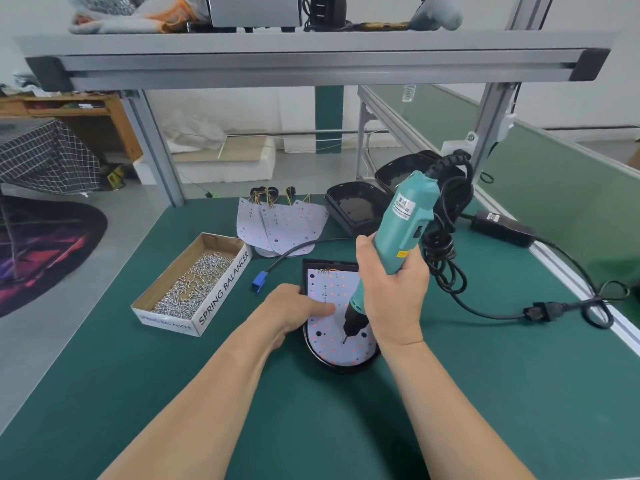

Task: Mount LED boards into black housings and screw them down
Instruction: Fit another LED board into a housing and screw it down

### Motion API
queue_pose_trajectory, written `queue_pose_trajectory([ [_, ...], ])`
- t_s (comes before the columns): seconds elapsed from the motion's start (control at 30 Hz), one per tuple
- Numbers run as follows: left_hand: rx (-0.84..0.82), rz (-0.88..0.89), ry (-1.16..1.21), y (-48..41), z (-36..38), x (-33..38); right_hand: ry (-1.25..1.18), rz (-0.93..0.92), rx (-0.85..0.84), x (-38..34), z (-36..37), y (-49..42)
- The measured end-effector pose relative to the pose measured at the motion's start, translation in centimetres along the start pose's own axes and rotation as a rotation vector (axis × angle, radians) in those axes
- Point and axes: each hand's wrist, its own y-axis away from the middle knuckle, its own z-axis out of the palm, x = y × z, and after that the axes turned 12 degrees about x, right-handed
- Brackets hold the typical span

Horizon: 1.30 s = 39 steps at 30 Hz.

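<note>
- Worktop (485, 393): green mat carrying everything; the black housing (346, 368) in work sat mid-worktop, just ahead of the person.
- Empty housings (356, 206): two, beyond the housing and a bit right, cavities up.
- Screw box (225, 285): open cardboard box left of the housing, loose silver screws inside.
- Spare LED boards (287, 223): overlapped stack beyond the housing, wires at their far ends.
- Housing long axis ran away from the person, rounded end nearest, square end far.
- LED board (327, 329): white, dotted with red/orange LEDs and a few dark holes, seated inside the housing, looked flush.
- Electric screwdriver (405, 223): teal, over the housing, body leaning away and right, bit tip down on a hole in the board's near, rounded half. Cannot tell if a screw sat under it.
- Right hand (394, 289): fingers wrapped round the screwdriver's lower body; the hand nearer the fastening point.
- Left hand (291, 306): at the housing's left edge, fingers (322, 308) straight, pressing the board down, holding nothing.
- Key relation: the hole lay just below and left of the right hand, so the drive probably goes down along the tilted tool.
- Power adapter (502, 226): right of and beyond the housing, cord looped.
- Blue connector (259, 282): just left of the housing's far corner.
</note>
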Motion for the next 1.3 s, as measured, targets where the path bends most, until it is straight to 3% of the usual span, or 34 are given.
queue_pose_trajectory([
  [0.23, 0.026, 0.046, -0.052, 0.8, -0.6, 0.0, -0.164, 0.026, 0.097, -2.4, -0.2, -2.2],
  [0.4, 0.302, 0.092, -0.248, 0.7, -1.6, -1.0, -0.232, 0.284, 0.358, -0.5, -1.1, -3.2],
  [0.5, 0.391, 0.089, 0.081, 0.7, -3.0, -0.8, -0.250, 0.363, 0.413, 0.7, -1.3, -3.5],
  [0.6, 0.108, -0.047, 0.693, 1.6, -4.5, 0.0, -0.262, 0.420, 0.441, 1.4, -1.5, -3.5],
  [0.67, -0.106, -0.109, 0.954, 2.2, -4.7, 0.2, -0.263, 0.443, 0.452, 1.4, -1.4, -3.5],
  [0.8, -0.248, -0.104, 1.021, 3.1, -3.9, 0.4, -0.298, 0.468, 0.447, 0.8, -1.1, -3.8],
  [1.0, -0.220, -0.092, 0.954, 3.0, -2.7, 0.7, -0.360, 0.486, 0.464, -0.4, -1.0, -3.9],
  [1.17, -0.389, -0.087, 1.048, 3.7, -3.0, 1.4, -0.380, 0.493, 0.473, -1.1, -1.1, -3.9],
  [1.3, -0.395, -0.057, 0.974, 4.1, -2.6, 1.6, -0.379, 0.510, 0.478, -1.3, -1.3, -4.0],
])
